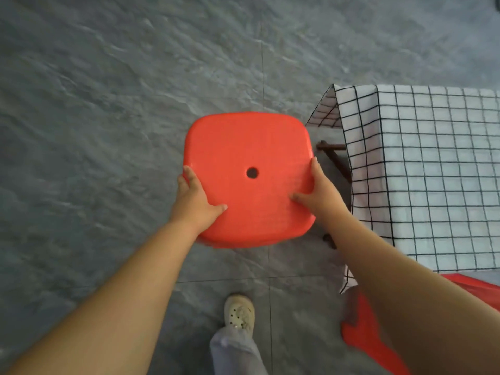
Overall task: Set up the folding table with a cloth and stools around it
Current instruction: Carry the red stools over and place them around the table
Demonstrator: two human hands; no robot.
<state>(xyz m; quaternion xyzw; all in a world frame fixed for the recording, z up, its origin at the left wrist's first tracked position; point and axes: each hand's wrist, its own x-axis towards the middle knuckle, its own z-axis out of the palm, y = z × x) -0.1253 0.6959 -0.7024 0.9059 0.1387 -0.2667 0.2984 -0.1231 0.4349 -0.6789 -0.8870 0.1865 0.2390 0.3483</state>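
A red plastic stool [249, 147] with a round hole in its seat is in the middle of the view, just left of the table's short end. My left hand [196, 197] grips its left edge, thumb on the seat. My right hand [318, 190] grips its right edge the same way. The folding table stands at the right under a white cloth with a black grid [433, 171], which hangs over the sides. A dark table leg [334, 155] shows below the cloth. A second red stool [362, 334] stands at the lower right, partly hidden by my right arm.
Grey stone-look floor tiles [108, 117] stretch to the left and beyond the stool. My foot in a pale clog [240, 312] and a grey trouser leg are below the stool.
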